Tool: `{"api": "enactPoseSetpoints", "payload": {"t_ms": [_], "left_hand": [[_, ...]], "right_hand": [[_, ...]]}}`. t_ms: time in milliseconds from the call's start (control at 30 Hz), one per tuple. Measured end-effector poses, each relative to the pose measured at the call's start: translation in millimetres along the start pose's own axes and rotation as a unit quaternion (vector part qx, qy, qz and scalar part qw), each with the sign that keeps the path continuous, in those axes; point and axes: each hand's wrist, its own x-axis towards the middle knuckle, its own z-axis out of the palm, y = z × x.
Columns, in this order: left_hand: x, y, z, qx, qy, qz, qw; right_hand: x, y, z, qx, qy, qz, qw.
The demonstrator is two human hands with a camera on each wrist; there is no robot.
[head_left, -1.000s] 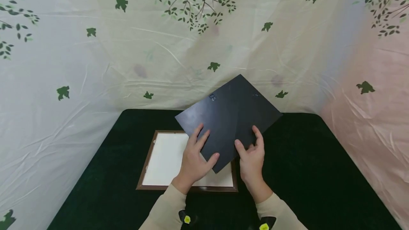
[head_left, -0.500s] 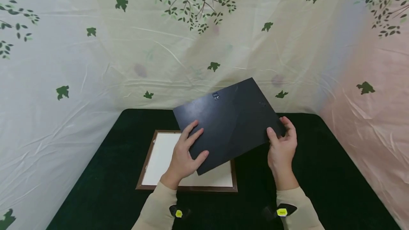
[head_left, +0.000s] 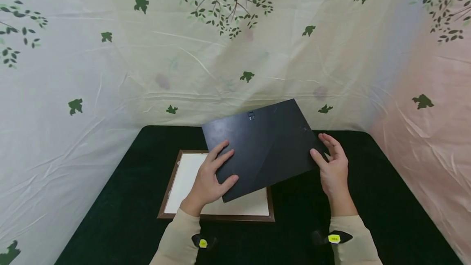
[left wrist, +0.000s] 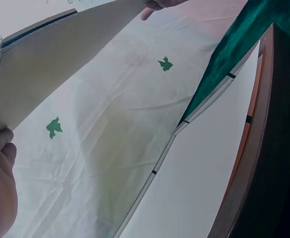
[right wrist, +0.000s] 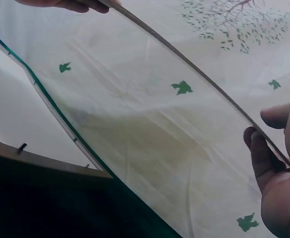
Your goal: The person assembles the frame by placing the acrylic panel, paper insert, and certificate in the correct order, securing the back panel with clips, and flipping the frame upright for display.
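A dark picture frame backing board [head_left: 265,150] is held up at a tilt above the table, with small metal hangers on its dark face. My left hand [head_left: 207,179] grips its left side, the thumb and two fingers on the dark face. In the left wrist view, other fingers curl under the beige underside [left wrist: 60,59]. At the right corner, my right hand [head_left: 334,171] pinches the board between thumb and fingers; the right wrist view shows the board edge-on [right wrist: 184,58]. Below lies a brown picture frame [head_left: 239,218] holding a white sheet [head_left: 187,183], partly hidden by the board.
A dark green cloth [head_left: 121,199] covers the table. Small dark tabs [left wrist: 249,119] stick out along the picture frame's inner edge. Behind the table hangs a pale curtain [head_left: 206,72] printed with leaves and birds.
My right hand has moved right along the board to its right corner. The board has turned clockwise and dropped slightly. My left hand has shifted a little left with it.
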Motion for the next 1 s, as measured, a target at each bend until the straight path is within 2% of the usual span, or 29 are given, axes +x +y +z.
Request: {"api": "enactPoseSetpoints", "payload": {"t_ms": [100, 167, 233, 333, 567, 733, 833, 1000], "left_hand": [[0.1, -0.1, -0.2, 0.000, -0.005, -0.002, 1.0000], [0.2, -0.3, -0.4, 0.000, -0.008, -0.002, 1.0000], [0.2, -1.0, -0.5, 0.001, -0.011, -0.002, 0.9999], [-0.1, -1.8, -0.7, 0.002, -0.016, -0.003, 0.9999], [-0.8, -2.7, -1.0, 0.003, -0.039, -0.011, 0.9992], [-1.1, -4.4, -2.1, 0.004, -0.045, -0.009, 0.9990], [-1.3, -4.7, -3.0, 0.005, -0.050, -0.012, 0.9987], [-1.2, -4.9, -4.5, 0.013, -0.058, -0.016, 0.9981]], "right_hand": [[0.3, -3.7, -3.1, -0.062, -0.025, 0.003, 0.9978], [0.9, -5.1, -5.8, -0.137, -0.042, -0.018, 0.9894], [1.9, -4.2, -9.2, -0.211, -0.061, -0.044, 0.9745], [4.5, 0.2, -14.7, -0.300, -0.085, -0.092, 0.9458], [7.6, 10.0, -20.2, -0.351, -0.161, -0.132, 0.9128], [6.4, 14.2, -20.4, -0.398, -0.190, -0.149, 0.8852], [5.5, 15.7, -19.3, -0.413, -0.197, -0.146, 0.8771], [5.7, 16.9, -18.0, -0.424, -0.198, -0.140, 0.8724]]}}
